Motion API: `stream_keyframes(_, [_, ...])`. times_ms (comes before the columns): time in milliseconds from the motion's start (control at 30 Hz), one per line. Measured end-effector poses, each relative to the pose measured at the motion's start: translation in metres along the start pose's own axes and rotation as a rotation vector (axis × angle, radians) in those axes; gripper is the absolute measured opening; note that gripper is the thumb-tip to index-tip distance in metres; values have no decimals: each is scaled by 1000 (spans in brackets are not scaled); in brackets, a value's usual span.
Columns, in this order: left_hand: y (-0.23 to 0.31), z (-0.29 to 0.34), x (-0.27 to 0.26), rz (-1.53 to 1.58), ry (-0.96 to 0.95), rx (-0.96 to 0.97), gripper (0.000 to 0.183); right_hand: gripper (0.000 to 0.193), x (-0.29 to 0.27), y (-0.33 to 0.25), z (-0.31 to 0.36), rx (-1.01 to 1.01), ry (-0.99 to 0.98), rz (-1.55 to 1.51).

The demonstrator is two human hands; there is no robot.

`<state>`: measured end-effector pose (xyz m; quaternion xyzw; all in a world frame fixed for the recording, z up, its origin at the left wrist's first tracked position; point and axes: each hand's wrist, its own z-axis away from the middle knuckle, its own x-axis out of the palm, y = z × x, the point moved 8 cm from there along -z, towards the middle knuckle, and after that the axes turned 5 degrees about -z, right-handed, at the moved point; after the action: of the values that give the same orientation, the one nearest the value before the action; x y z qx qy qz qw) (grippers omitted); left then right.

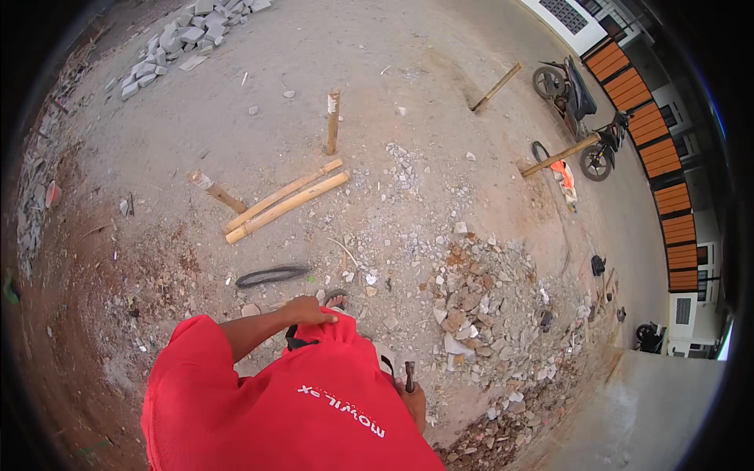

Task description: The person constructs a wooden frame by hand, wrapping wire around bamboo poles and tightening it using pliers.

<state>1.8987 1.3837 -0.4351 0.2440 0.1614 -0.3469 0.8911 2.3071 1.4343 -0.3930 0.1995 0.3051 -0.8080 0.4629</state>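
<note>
At the front of my red shirt (298, 392), my left hand (308, 312) is closed on the hem. A black strap (297, 342) shows just below that hand. Low beside the shirt, my right hand (415, 407) is wrapped round a tool with a dark brown, stubby end (409, 375). The rest of this tool is hidden by the hand and shirt, so its kind does not show. One sandalled foot (336, 299) is visible just beyond my left hand.
Two bamboo poles (287, 206) lie ahead, near upright stakes (333, 122). A black curved strip (272, 275) lies closer. Rubble (479, 302) is heaped at right, grey paving blocks (188, 35) at far left. A motorcycle (577, 98) stands beyond the leaning stakes (559, 155).
</note>
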Motion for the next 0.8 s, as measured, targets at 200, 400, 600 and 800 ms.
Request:
stream_keyframes(200, [13, -38, 37, 233, -66, -178, 98, 56, -2, 29, -119, -22, -241, -15])
stream_keyframes(400, [71, -119, 79, 445, 66, -85, 90, 46, -100, -38, -212, -133, -385, 172])
stream_keyframes(600, [148, -104, 58, 857, 171, -280, 54, 49, -184, -68, -302, -234, -455, 348])
stream_keyframes(800, [219, -17, 31, 1065, 315, -2, 42, 53, -187, -117, -352, -295, -532, 463])
